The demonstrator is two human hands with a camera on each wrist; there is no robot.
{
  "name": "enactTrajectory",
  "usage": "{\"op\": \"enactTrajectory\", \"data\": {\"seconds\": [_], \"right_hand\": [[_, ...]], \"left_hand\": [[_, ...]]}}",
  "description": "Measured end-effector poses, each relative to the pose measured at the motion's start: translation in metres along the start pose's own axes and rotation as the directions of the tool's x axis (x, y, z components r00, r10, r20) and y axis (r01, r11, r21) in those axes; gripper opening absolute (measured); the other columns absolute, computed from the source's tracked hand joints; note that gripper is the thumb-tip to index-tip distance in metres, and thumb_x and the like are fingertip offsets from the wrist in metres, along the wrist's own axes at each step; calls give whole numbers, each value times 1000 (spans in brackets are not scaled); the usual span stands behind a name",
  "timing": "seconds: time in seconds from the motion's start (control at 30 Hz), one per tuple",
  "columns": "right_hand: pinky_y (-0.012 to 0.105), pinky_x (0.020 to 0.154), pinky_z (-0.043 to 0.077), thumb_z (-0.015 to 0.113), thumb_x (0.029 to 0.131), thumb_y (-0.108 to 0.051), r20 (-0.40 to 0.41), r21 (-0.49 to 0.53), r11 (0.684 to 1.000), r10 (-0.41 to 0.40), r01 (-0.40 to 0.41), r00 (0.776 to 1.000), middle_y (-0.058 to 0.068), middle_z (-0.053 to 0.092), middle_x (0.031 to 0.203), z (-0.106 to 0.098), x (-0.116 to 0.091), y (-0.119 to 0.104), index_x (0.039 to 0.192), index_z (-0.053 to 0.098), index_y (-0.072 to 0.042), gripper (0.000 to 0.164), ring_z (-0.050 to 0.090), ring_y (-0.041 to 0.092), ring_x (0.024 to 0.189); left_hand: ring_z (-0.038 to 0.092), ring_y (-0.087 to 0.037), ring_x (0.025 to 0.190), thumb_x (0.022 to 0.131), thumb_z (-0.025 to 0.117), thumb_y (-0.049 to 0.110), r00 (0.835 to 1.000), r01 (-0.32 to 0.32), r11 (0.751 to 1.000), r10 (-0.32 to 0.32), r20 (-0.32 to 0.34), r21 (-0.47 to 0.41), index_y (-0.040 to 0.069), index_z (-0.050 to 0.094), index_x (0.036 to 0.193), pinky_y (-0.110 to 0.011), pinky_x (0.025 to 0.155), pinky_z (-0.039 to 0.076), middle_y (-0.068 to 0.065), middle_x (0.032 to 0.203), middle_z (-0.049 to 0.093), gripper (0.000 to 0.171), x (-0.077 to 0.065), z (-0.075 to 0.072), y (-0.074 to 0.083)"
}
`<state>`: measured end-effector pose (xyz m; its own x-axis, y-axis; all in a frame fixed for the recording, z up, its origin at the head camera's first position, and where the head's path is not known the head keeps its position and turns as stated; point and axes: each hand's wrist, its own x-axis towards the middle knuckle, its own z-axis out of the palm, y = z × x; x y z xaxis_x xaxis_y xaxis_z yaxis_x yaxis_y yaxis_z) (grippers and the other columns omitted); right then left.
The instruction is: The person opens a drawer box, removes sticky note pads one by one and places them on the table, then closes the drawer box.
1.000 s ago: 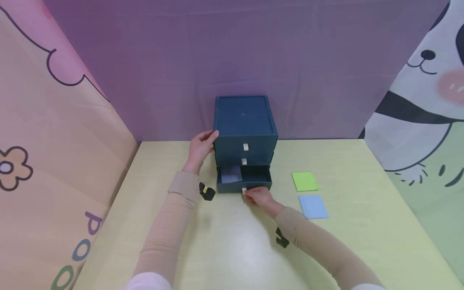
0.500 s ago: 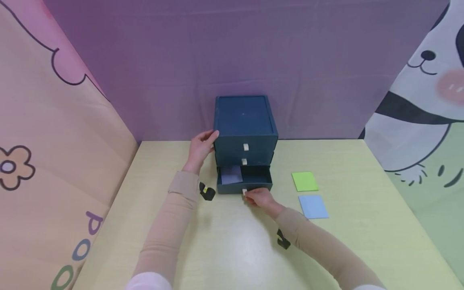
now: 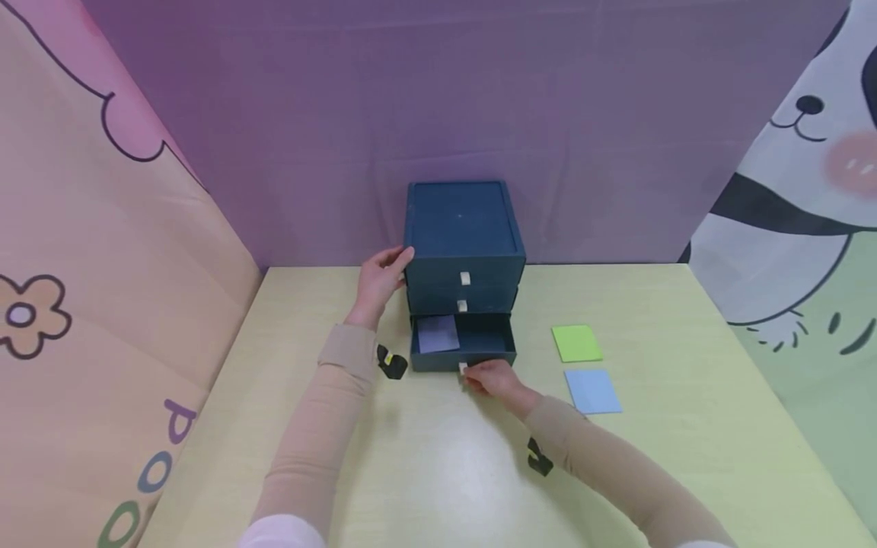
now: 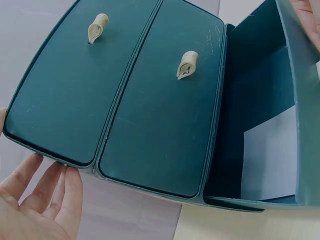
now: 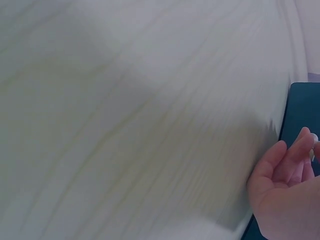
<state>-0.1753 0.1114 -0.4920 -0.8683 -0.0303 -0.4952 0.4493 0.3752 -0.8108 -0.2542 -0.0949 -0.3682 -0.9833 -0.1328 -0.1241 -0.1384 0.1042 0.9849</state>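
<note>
A dark blue drawer cabinet (image 3: 460,217) stands at the back of the table with small pale pull tabs on its drawers. Its bottom drawer (image 3: 432,361) is pulled out, and a pale violet paper square (image 3: 438,335) lies in its left part. My left hand (image 3: 377,285) rests against the cabinet's upper left side. In the left wrist view its fingers (image 4: 70,195) lie fairly straight along that side. With its fingertips my right hand (image 3: 495,377) pinches the bottom drawer's pull tab (image 3: 463,367); the right wrist view shows this partly cut off at the edge.
To the right of the cabinet, a green paper square (image 3: 577,343) and a light blue paper square (image 3: 593,391) lie on the table (image 3: 685,457). A purple backdrop (image 3: 617,137) hangs behind, with printed cloths at both sides. Black clips (image 3: 391,362) show near both wrists.
The bottom drawer has come slightly further out toward me, together with my right hand and the violet paper inside. My left hand stays in place on the cabinet.
</note>
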Motion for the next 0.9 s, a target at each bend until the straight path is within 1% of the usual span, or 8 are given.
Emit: {"op": "enactTrajectory", "data": {"seconds": [0.17,0.3,0.43,0.5,0.57,0.7,0.8,0.9], "right_hand": [[20,59,51,63,87,-15,32,54,998,17,-18,999,1,66,71,1,-4,1,98,68,7,24,55,9,61],[19,57,51,63,86,-14,64,131,991,23,-32,998,-3,64,65,1,-6,4,99,67,8,25,55,6,56],[18,56,50,61,87,-11,125,232,971,28,-57,992,-5,62,61,-1,-7,6,100,65,9,25,54,4,54],[18,55,49,60,88,-10,157,280,956,41,-85,987,-4,62,62,-1,-8,8,99,65,8,22,53,4,54],[17,55,48,59,89,-11,184,307,945,58,-113,981,-3,62,63,-2,-8,9,97,65,7,20,51,5,54],[17,56,47,58,90,-11,210,316,937,82,-147,974,-3,61,65,-1,-9,10,98,63,5,20,50,5,55],[17,57,48,57,90,-12,215,310,938,88,-153,973,-3,61,65,-1,-10,11,103,61,7,23,50,5,56],[17,58,49,57,91,-12,218,302,939,100,-164,971,-3,61,66,-1,-12,10,104,61,7,24,51,5,57]], "left_hand": [[50,-20,123,87,61,42,1000,0,1000,0,1,-2,13,52,133,-37,96,51,-7,133,53,55,1,1,-1],[51,-20,122,87,62,42,1000,-3,1000,3,0,-6,13,52,133,-37,96,50,-7,132,53,56,2,0,-2],[51,-20,122,86,62,43,1000,-7,1000,7,1,-5,13,52,132,-37,97,50,-6,133,53,56,3,0,-3],[51,-20,122,86,62,44,1000,-7,1000,7,2,-5,13,52,133,-37,97,50,-6,133,53,57,4,1,-3],[51,-20,122,86,62,44,1000,-6,1000,6,0,-5,13,52,132,-37,97,50,-6,133,53,57,4,1,-3],[51,-20,122,86,62,44,1000,2,1000,-2,-3,-3,13,52,132,-38,97,50,-6,133,53,56,5,2,-4],[51,-20,122,86,62,44,1000,8,1000,-8,-6,-5,13,53,132,-38,97,50,-6,132,53,56,5,2,-4],[51,-20,122,86,62,44,1000,11,1000,-11,-7,-9,13,53,132,-37,97,50,-6,132,53,56,5,2,-3]]}}
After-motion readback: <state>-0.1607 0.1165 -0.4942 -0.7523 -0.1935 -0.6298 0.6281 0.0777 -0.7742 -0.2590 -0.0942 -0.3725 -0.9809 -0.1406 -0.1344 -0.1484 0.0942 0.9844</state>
